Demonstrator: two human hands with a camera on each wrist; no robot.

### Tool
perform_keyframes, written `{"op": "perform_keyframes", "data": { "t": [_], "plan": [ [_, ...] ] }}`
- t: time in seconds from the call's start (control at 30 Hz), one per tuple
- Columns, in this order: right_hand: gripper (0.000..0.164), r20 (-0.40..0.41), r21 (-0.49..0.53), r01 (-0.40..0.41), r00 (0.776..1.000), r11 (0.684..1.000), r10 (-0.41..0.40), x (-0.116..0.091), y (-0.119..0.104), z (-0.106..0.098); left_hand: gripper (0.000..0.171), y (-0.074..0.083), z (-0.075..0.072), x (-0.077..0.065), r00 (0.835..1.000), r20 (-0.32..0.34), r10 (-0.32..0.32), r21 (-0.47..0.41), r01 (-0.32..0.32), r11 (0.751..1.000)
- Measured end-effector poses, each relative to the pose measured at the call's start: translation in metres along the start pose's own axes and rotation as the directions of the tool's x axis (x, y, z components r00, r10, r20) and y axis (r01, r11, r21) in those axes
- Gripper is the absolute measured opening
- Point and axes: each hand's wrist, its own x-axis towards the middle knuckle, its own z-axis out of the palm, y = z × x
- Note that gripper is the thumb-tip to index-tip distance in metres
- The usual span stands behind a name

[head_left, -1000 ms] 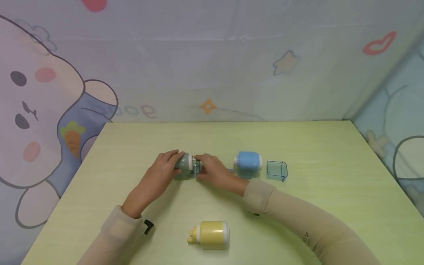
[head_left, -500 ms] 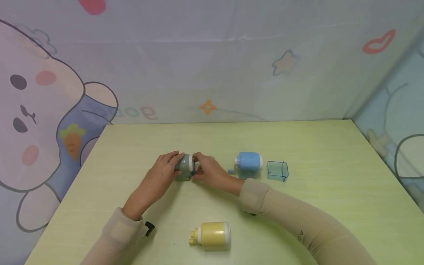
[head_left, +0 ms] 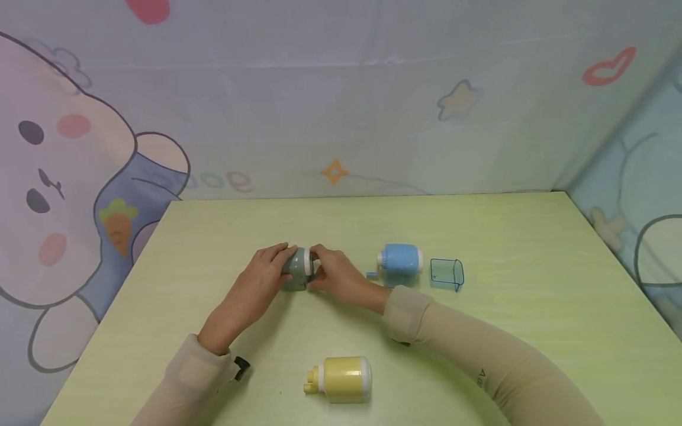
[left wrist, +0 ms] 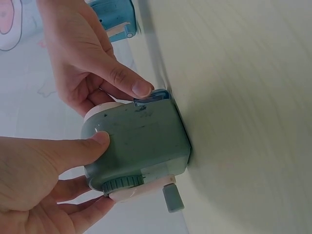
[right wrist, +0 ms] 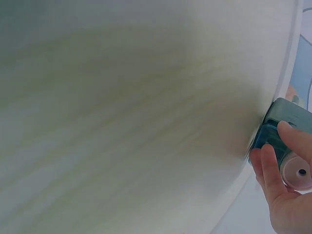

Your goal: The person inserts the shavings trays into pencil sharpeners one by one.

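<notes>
A green crank pencil sharpener stands on the table, its crank handle on the side towards my left hand. My left hand grips its body, thumb across one face and fingers at the crank end. At the opposite end, my right hand pinches the clear blue shavings drawer, which sits almost fully inside the sharpener. In the right wrist view the right thumb and fingers lie around the drawer's front, beside the pale round end with the pencil hole.
To the right of my hands is a blue pencil sharpener, with a separate clear drawer beyond it. A yellow pencil sharpener lies near the front of the table. A printed cloth hangs behind.
My right hand has shifted slightly left, and the clear drawer has slid into the green pencil sharpener. My left hand has kept its grip, and the last half second shows almost no motion.
</notes>
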Motion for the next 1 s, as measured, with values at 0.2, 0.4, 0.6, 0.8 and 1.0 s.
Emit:
{"op": "perform_keyframes", "data": {
  "t": [0.2, 0.4, 0.6, 0.8, 1.0],
  "plan": [
    [0.057, -0.015, -0.006, 0.01, 1.0, 1.0, -0.01, 0.0017, -0.0008, 0.0025, 0.053, -0.0009, -0.0003, -0.0007, 1.0, -0.003, 0.0, -0.003, 0.0, 1.0],
    [0.056, -0.035, 0.0, 0.024, 0.999, 1.0, -0.024, 0.0041, -0.0008, 0.005, 0.053, -0.0016, 0.0006, -0.0009, 1.0, -0.007, 0.008, 0.0, -0.008, 1.0],
    [0.057, -0.043, -0.026, 0.027, 0.999, 0.999, -0.028, 0.005, 0.0, 0.0056, 0.052, -0.0019, 0.0018, -0.0009, 1.0, -0.018, 0.016, -0.011, -0.017, 1.0],
    [0.057, -0.033, -0.03, 0.009, 0.999, 1.0, -0.01, 0.0051, -0.0002, 0.0053, 0.052, -0.0016, 0.0032, -0.0009, 1.0, -0.027, 0.014, -0.005, -0.014, 1.0],
    [0.059, -0.022, -0.019, -0.013, 1.0, 1.0, 0.013, 0.0045, -0.0031, 0.0048, 0.053, -0.0015, 0.0036, -0.002, 0.999, -0.032, 0.014, 0.004, -0.014, 1.0]
  ]
}}
